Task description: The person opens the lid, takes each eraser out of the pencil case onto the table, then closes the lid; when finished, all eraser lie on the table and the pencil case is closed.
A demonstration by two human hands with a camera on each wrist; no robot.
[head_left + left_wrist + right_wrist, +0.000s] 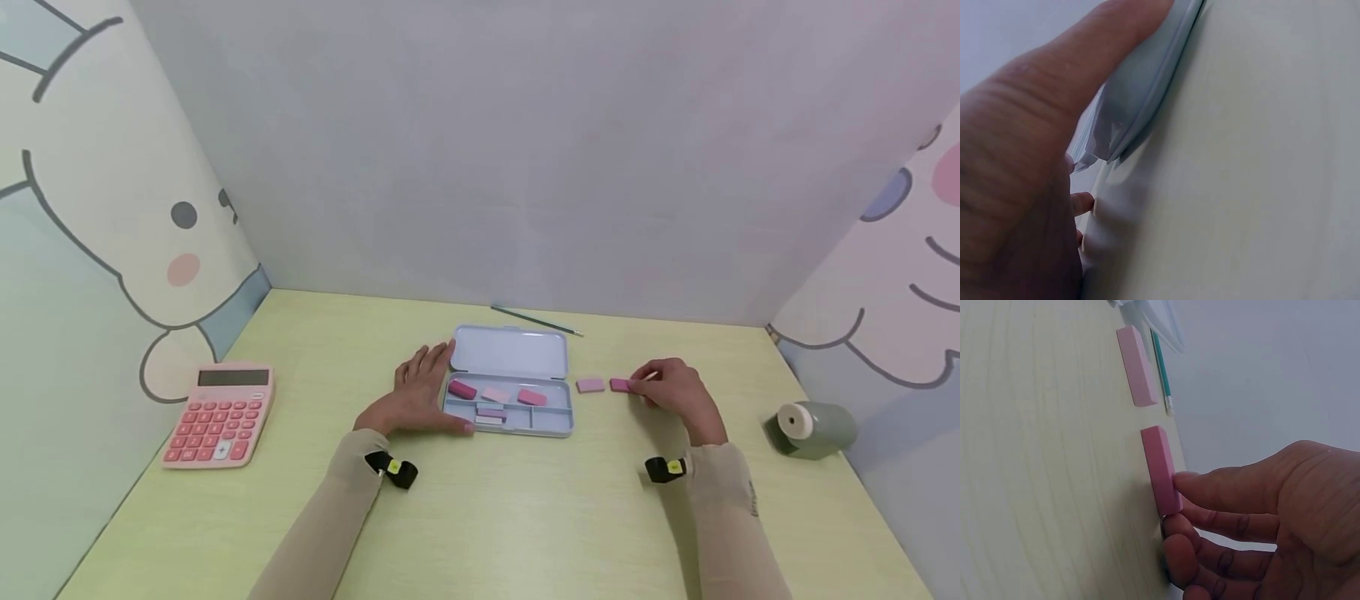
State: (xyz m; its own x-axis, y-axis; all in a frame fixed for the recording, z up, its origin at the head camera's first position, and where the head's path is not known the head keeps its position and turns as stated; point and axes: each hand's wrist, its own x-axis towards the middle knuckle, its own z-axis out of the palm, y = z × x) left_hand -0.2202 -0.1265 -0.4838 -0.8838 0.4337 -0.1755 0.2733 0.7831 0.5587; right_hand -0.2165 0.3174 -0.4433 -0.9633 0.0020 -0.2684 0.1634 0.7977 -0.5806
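Observation:
A light blue flat case [555, 432] lies with its lid [510, 352] folded back on the table. Several pink and pale erasers sit inside, among them a dark pink one [462, 389] and a mid-pink one [532, 397]. My left hand [412, 400] spans the case's left end, fingers spread by the lid and thumb straight along the front corner. To the right of the case, my right hand [675, 390] pinches a deep pink eraser [1160, 470] between thumb and fingers, low over the tabletop. A lighter pink eraser [590, 385] lies between it and the case.
A green pencil [536, 320] lies behind the case near the back wall. At the far left is a pink calculator [219, 417]. A grey-green cylindrical object with a pale round end [817, 429] lies at the right edge. Padded walls enclose the table's back and sides.

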